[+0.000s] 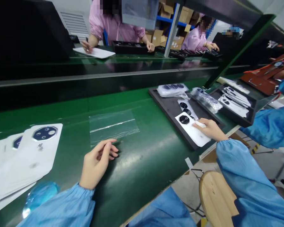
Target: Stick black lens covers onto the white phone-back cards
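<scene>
Wooden stool (pixel 215 198), below the right hand (pixel 209 129). Right fingers (pixel 204 121) closed on a small white pad (pixel 200 124), resting on a white lens-printed card (pixel 191 134) in a dark tray (pixel 168 110). Left hand (pixel 97 164) empty, fingers (pixel 110 148) loosely curled, just beside a clear plastic bag (pixel 113 126); white card stack (pixel 21 160) farther left.

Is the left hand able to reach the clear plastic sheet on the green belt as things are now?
Probably yes. The left hand rests empty just below the clear plastic sheet, and only bare green belt lies between them, so nothing seems to block the way.
</scene>
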{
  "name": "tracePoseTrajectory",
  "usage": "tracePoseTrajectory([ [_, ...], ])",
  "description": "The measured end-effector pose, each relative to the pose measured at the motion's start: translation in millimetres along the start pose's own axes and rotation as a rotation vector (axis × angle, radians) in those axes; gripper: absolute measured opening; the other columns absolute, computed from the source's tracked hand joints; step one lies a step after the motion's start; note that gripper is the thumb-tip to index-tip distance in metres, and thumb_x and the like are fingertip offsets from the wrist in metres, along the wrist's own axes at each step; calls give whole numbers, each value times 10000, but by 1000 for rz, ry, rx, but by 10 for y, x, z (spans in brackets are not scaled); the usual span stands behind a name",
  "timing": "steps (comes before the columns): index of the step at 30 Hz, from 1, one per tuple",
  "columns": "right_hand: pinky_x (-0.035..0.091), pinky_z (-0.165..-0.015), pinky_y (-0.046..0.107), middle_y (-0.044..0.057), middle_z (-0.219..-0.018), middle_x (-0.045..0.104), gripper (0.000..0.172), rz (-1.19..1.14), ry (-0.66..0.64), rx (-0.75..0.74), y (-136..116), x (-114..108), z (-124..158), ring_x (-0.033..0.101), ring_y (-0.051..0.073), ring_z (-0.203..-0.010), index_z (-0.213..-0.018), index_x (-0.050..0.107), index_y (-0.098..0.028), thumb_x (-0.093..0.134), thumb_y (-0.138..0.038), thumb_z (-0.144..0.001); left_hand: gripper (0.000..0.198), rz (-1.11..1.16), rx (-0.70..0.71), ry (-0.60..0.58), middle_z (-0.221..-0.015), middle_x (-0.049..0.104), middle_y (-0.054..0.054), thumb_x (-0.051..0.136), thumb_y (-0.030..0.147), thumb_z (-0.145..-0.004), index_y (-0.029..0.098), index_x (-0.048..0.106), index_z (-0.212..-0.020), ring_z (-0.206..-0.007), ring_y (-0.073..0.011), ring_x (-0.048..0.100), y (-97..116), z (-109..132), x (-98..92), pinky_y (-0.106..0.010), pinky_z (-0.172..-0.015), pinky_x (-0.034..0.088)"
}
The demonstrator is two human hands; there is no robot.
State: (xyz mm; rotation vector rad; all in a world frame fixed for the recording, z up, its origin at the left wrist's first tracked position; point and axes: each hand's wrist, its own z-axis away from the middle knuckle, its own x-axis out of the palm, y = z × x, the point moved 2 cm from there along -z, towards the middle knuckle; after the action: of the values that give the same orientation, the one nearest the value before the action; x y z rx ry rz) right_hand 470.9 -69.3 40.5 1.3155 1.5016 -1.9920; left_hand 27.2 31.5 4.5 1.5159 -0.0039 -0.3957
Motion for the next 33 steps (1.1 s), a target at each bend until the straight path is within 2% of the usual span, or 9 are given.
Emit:
tracePoseTrajectory([
  [4,476,-866,362,64,-937,687,287,156,65,-1,146,-74,-9,637,244,-925,-851,720,-182,718,-455,-764,389,-32,45,1,-781,658,-28,525,501,-903,158,645,-1041,-646,-148,647,-63,-18,-18,-257,-588,547],
  [8,511,-846,380,35,-980,661,247,241,56,113,294,-90,-33,625,189,-916,-934,657,-160,618,-400,-893,410,-42,69,-11,-781,663,-34,519,520,-899,160,649,-1046,-642,-143,646,-96,-20,-18,-251,-592,550],
  [11,538,-789,358,30,-991,648,294,224,10,156,330,-32,-56,632,188,-885,-988,641,-140,579,-420,-920,427,-46,68,-17,-779,665,-38,517,532,-895,154,649,-1044,-641,-143,647,-100,-22,-17,-248,-589,551],
  [15,551,-750,347,40,-1018,640,320,167,-45,142,288,50,-43,635,181,-867,-1065,620,-135,561,-420,-932,437,-50,78,-21,-774,664,-41,524,537,-887,147,652,-1038,-637,-146,649,-100,-29,-16,-249,-583,555],
  [20,549,-797,377,38,-1054,637,331,144,-96,123,223,38,-81,634,216,-929,-1073,625,-130,578,-420,-921,431,-62,92,-27,-778,666,-42,519,531,-893,148,651,-1042,-640,-147,653,-126,-32,-25,-250,-582,558],
  [23,539,-838,398,49,-1116,625,317,192,-50,196,207,-15,-273,620,227,-981,-1101,619,-142,582,-401,-921,425,-73,107,-27,-781,667,-41,510,524,-900,152,647,-1053,-646,-151,658,-146,-36,-31,-254,-583,564],
  [27,525,-874,423,83,-1196,592,334,248,38,347,143,-44,-686,602,223,-1037,-1177,584,-161,587,-376,-921,393,-106,144,8,-801,670,-35,508,500,-909,167,648,-1063,-662,-146,660,-176,-37,-17,-251,-604,565],
  [30,529,-868,425,91,-1209,585,345,209,32,415,80,-15,-947,603,218,-1035,-1199,570,-160,590,-365,-921,355,-137,186,33,-824,671,-31,509,472,-916,180,650,-1061,-683,-142,663,-196,-27,23,-248,-628,563],
  [33,539,-848,412,91,-1194,590,347,96,-22,445,73,22,-1053,610,214,-1012,-1198,569,-152,592,-360,-921,343,-156,218,10,-801,670,-27,501,463,-921,180,654,-1040,-661,-142,664,-210,-26,73,-246,-608,564],
])
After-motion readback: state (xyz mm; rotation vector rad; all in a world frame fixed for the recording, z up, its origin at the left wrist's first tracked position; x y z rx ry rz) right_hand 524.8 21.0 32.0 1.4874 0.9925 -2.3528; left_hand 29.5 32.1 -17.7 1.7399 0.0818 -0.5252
